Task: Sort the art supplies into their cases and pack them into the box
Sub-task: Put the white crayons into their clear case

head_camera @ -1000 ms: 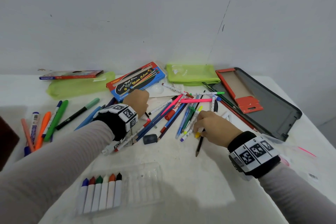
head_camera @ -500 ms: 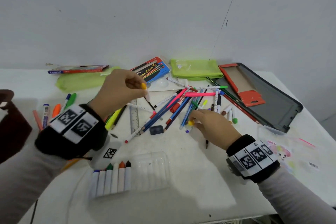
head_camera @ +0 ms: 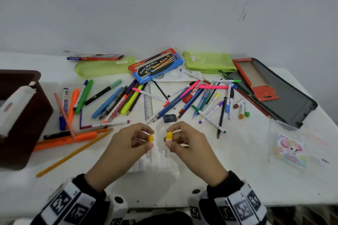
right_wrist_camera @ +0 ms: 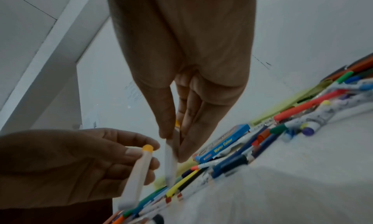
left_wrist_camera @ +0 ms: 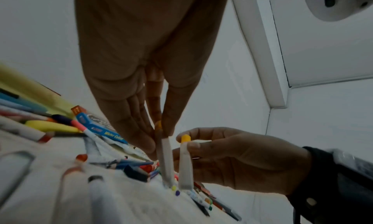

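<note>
We pinched a yellow-tipped crayon (head_camera: 169,136) in each grip, left hand (head_camera: 128,144) and right hand (head_camera: 188,144), ready, we judged, to slot both into the clear tray (head_camera: 164,162).

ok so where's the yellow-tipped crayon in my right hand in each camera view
Head: yellow-tipped crayon, centre, pinched by the right hand.
Left wrist: lower middle, upright, right of the left hand's crayon.
Right wrist: centre, mostly hidden by fingers.
Shared landmark: blue Water Colour box.
</note>
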